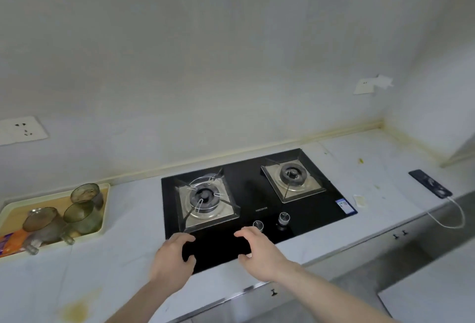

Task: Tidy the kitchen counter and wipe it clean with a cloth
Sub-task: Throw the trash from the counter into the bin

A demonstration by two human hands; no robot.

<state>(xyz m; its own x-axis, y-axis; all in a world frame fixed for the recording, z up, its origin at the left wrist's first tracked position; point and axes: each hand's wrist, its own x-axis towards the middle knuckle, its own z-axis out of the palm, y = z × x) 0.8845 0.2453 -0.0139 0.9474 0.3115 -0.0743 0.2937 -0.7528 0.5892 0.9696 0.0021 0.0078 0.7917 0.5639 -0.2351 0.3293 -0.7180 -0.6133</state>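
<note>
Head view: the counter (123, 235), pale and marbled, runs from the left edge to the right corner by the wall. One yellowish stain (77, 311) sits near its front edge on the left, and a few small yellow-green scraps (361, 160) lie toward the right back corner. No cloth is in view.

Two bare hands hover over the front edge of the one black glass hob (257, 189) set into the counter's middle. The left hand (171, 261) has its fingers loosely curled and spread, holding nothing; whether it touches the glass cannot be told. The right hand (259, 250) is likewise loosely curled and empty, its fingertips just beside the left of two knobs (258, 224).

The hob carries two burners, a left burner (204, 198) and a right burner (293, 173), and one sticker (344, 205) at its front right corner. Just beside that corner lies one small pale scrap (360, 200).

At the counter's left end stands one cream tray (101, 230) bearing three greenish glass mugs (82, 216) and one orange packet (11, 244). Near the right front edge lies one dark phone (429, 183), with one white cable (455, 216) hanging over the edge. Two wall sockets (21, 130) show.
</note>
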